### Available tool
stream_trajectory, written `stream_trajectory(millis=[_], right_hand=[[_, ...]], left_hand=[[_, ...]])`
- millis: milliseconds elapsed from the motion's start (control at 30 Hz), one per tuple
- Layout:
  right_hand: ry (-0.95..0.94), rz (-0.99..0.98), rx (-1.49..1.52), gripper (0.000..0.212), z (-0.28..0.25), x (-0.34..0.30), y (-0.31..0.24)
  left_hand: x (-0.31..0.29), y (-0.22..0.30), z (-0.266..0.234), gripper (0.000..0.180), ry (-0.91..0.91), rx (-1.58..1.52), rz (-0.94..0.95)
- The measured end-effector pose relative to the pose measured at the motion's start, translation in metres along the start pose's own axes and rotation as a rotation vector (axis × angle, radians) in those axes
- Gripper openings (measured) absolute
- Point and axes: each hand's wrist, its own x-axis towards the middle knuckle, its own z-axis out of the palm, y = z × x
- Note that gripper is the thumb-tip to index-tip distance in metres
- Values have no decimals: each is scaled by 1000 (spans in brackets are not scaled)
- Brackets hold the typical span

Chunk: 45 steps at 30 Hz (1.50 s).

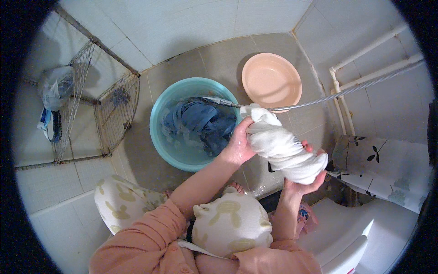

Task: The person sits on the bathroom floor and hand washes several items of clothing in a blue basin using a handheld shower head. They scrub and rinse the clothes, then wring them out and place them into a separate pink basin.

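Note:
A white cloth (pixel 283 146), bunched into a thick twisted roll, is in both my hands above the floor. My left hand (pixel 241 141) closes around its upper left end, close to the rim of a turquoise basin (pixel 157 141). At the lower right end, my right hand (pixel 306 182) wraps the cloth from beneath, some fingertips showing over its far side. Dark blue clothing (pixel 196 118) lies in water inside the basin. A shower head (pixel 218 100) rests over the basin's far right rim, its metal hose (pixel 346 87) running behind the cloth to the right.
Beyond the cloth, a peach basin (pixel 272 82) stands on the grey tiled floor. Wire corner racks (pixel 119 102) with a plastic bag (pixel 57 86) and a brush (pixel 52 125) are at the left. White pipes (pixel 340 86) and a leaf-patterned sheet (pixel 381 166) are at the right.

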Motion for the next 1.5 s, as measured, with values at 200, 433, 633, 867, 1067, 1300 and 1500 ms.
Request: stream_trajectory(millis=[200,433,633,867,1067,1300,1500], right_hand=[[562,477,130,33,-37,11,14],[316,1165,57,32,-88,54,33],[184,1542,-423,31,-56,67,49],[-113,1591,-925,24,-98,52,88],[-378,1295,-1471,31,-117,29,109],[-964,953,-1819,40,-123,12,123],[-671,1170,-1824,40,-110,-9,140]], left_hand=[[-7,5,15,46,-206,786,615],[-17,-9,29,37,-794,1541,1070],[-24,-35,18,32,-1238,1747,1004],[-20,-74,-10,26,-1484,2045,588],[-16,-109,-41,26,-1572,2159,331],[-11,-133,-67,18,-1551,2240,70],[-14,-144,-95,14,-1598,2277,188]])
